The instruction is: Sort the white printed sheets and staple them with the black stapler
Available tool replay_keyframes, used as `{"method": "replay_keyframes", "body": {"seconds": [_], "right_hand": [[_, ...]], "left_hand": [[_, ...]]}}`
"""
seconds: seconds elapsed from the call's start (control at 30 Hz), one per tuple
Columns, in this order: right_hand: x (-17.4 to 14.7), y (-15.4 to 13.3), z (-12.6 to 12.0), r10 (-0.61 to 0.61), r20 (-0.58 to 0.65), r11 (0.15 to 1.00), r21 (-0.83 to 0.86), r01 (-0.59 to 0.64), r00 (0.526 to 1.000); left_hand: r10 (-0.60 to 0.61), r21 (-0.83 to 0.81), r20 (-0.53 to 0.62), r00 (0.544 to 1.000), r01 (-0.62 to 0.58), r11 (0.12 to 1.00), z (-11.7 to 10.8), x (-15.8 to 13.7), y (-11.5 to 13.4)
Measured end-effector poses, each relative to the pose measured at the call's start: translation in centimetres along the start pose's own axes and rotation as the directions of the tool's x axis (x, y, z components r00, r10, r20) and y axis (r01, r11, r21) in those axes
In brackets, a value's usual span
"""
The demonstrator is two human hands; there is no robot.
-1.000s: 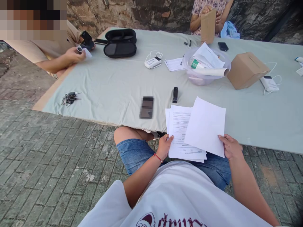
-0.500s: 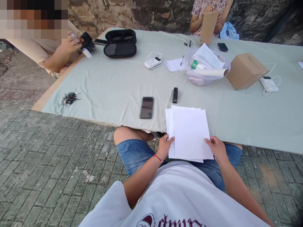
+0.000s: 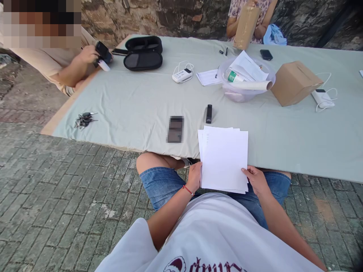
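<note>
A stack of white paper sheets [image 3: 224,158] lies partly on the table's near edge and partly over my lap, its sheets slightly out of line. My left hand [image 3: 194,175] is closed at the stack's left edge, the thumb lying along the side. On the opposite edge, my right hand [image 3: 255,179] pinches the paper with its thumb on top and its fingers underneath. Just beyond the sheets stands a small black device [image 3: 209,114]. To its left rests a dark, blurred-out phone-like object [image 3: 175,129].
On the cloth-covered table [image 3: 136,102] are keys [image 3: 85,119], a black case [image 3: 143,53], a white corded device [image 3: 182,75], a plastic basin [image 3: 241,96] with paper and a bottle, and a cardboard box [image 3: 296,83]. One person sits at left; another opposite holds a carton [image 3: 246,28].
The top sheet has shifted left, squaring up more with the stack. My right hand moved slightly left with it. The person opposite has raised and tilted the carton.
</note>
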State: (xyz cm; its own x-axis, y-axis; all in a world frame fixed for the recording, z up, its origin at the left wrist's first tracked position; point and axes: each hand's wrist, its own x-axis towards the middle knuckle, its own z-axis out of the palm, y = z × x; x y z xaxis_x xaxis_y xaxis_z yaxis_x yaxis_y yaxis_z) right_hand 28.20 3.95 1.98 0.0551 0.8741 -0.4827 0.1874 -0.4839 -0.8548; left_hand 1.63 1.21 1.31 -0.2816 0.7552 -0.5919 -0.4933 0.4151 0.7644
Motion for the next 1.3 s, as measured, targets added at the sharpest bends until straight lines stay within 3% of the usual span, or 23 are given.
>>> {"method": "replay_keyframes", "body": {"seconds": [0.13, 0.33, 0.57, 0.8, 0.87, 1.03, 1.2, 1.3], "right_hand": [[0.8, 0.3, -1.6, -0.037, -0.102, 0.997, -0.074, 0.03, 0.994], [1.1, 0.6, -4.1, 0.033, -0.139, 0.999, 0.001, -0.033, 0.99], [0.6, 0.1, -3.1, 0.163, 0.069, 0.971, 0.165, -0.173, 0.984], [1.5, 1.3, -3.9, 0.071, -0.169, 0.994, 0.097, -0.055, 0.983], [1.4, 1.1, -4.2, 0.095, -0.14, 0.989, 0.122, -0.078, 0.986], [0.7, 0.5, -3.5, 0.159, 0.111, 0.986, 0.032, -0.163, 0.981], [0.8, 0.9, -1.9, 0.099, 0.068, 0.994, -0.054, -0.096, 0.993], [0.8, 0.7, -0.8, 0.144, 0.148, 0.989, 0.019, -0.148, 0.979]], "left_hand": [[0.017, 0.019, 0.022, 1.0, -0.018, 1.0, 0.1, 0.0, 0.2], [0.048, 0.038, 0.093, 0.995, -0.052, 0.998, -0.2, 0.2, 0.0], [0.097, 0.039, 0.097, 0.991, -0.101, 0.994, -0.3, -0.1, 0.2], [0.1, 0.059, 0.035, 0.994, -0.102, 0.993, -0.6, -0.1, -0.1], [0.047, 0.049, 0.062, 0.997, -0.05, 0.998, -0.7, -0.1, -0.3], [-0.082, -0.013, 0.139, 0.987, 0.084, 0.996, -0.9, -0.4, -0.8], [-0.126, -0.091, 0.165, 0.978, 0.143, 0.986, -1.2, -0.6, -0.5], [-0.142, -0.13, 0.181, 0.973, 0.166, 0.977, -1.3, -0.5, 0.1]]}}
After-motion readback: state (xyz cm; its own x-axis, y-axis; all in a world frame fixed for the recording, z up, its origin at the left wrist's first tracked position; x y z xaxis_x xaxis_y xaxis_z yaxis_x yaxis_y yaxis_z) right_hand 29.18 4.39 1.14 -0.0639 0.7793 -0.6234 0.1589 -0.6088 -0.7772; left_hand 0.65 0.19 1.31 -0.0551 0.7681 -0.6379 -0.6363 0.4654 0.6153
